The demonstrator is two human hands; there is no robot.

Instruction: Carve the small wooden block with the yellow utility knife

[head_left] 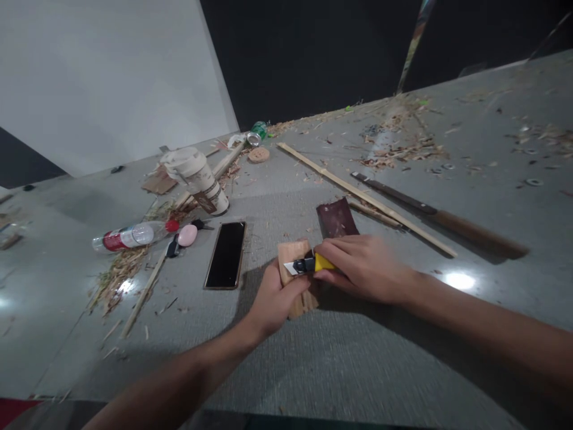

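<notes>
Wood block (pixel 296 280) sits on the grey table (pixel 358 370), near its front edge, gripped from the left by the left hand (pixel 275 298), fingers curled around it. Right hand (pixel 364 266) is closed around a yellow utility knife (pixel 310 264), blade extended and laid across the block's top. Sandpaper (pixel 336 218) lies just behind; a phone (pixel 226 254) lies to the left.

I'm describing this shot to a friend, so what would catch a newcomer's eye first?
First, the two hands at centre: the left hand grips a small wood block while the right hand presses a yellow utility knife onto it. Left of them lies a dark phone, and a long knife rests to the right.
</notes>
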